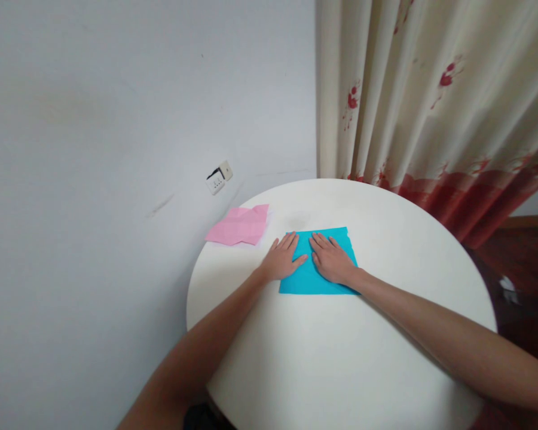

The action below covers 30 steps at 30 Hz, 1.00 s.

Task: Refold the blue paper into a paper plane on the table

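A bright blue sheet (316, 283), which looks like paper, lies flat on a round white table (314, 352). My left hand (283, 258) rests palm down over its left edge, fingers stretched out and thumb pointing inward. On the right part of the same sheet, my right hand (332, 258) lies flat with its fingers extended. Neither hand grips anything. The sheet's right edge looks slightly ragged, and parts of it are hidden under both hands.
A creased pink sheet (240, 226) lies near the table's far left edge. A wall socket (216, 182) sits on the white wall behind it. Cream curtains (394, 89) with red flowers hang beyond the table on the right. Something small and white (507, 283) is on the dark floor.
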### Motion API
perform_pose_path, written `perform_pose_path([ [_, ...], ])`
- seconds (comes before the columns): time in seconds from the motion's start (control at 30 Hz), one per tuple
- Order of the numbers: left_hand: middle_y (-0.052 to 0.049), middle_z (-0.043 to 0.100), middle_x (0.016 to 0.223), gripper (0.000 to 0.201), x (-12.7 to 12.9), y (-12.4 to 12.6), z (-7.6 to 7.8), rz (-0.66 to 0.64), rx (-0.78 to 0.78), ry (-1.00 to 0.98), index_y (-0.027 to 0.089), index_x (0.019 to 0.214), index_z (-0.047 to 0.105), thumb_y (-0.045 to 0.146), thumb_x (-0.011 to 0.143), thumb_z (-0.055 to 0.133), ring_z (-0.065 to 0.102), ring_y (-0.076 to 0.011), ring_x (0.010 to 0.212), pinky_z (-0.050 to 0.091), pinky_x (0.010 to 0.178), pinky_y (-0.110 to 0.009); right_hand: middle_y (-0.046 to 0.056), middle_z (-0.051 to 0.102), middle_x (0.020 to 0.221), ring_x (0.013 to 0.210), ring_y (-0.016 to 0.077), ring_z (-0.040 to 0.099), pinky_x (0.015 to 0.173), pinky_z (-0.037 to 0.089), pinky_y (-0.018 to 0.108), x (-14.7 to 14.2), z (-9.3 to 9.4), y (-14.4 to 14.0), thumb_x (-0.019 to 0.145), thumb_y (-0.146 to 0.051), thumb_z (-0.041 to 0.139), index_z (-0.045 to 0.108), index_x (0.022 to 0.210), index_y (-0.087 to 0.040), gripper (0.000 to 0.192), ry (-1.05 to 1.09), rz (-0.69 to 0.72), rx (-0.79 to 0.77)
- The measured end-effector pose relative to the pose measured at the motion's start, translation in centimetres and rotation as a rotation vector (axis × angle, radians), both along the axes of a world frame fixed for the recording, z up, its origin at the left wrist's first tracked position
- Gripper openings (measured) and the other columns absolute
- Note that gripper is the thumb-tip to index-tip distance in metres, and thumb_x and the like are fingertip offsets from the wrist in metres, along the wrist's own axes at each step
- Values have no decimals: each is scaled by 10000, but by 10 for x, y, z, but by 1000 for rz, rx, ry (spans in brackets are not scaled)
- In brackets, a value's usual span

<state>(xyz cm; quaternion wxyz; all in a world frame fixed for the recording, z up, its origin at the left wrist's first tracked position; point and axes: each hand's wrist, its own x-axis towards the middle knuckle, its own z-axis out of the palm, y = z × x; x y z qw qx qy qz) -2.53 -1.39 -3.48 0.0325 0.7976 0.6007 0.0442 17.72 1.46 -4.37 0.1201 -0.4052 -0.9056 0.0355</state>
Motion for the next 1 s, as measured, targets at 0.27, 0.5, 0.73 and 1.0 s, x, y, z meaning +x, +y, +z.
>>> perform_pose_path([
  [0.27, -130, 83, 1683, 804, -20, 3, 9, -117, -141, 33, 194, 1626, 101, 640, 1003, 343, 53, -306, 1558, 118, 1228, -563, 171, 313, 1624, 1510, 299, 268, 1222, 221, 500, 0, 0, 0, 1032, -297, 258, 377, 1538, -48, 577, -4, -2, 0],
  [0.5, -174, 1, 1672, 1144, -37, 0, 29, -194, -289, 52, 224, 1624, -5, 775, 811, 582, -24, -348, 1548, 91, 1212, -595, 169, 306, 1626, 1512, 294, 267, 1222, 221, 505, 1, 1, -1, 1032, -306, 259, 379, 1537, -52, 578, 10, 2, -1],
  [0.73, -167, -12, 1673, 1169, -38, -1, 28, -195, -287, 35, 215, 1624, -15, 787, 796, 581, -28, -348, 1550, 82, 1215, -593, 171, 304, 1626, 1509, 300, 274, 1218, 235, 509, 1, 3, -1, 1029, -295, 270, 377, 1537, -45, 577, 3, 12, -6],
  [1.0, -118, 47, 1686, 830, -39, 1, 14, -110, -225, -30, 197, 1624, 62, 659, 987, 326, 7, -291, 1560, 92, 1231, -544, 174, 321, 1619, 1508, 295, 276, 1221, 227, 501, 2, 3, 0, 1036, -305, 281, 392, 1531, -50, 567, 12, 16, -1],
])
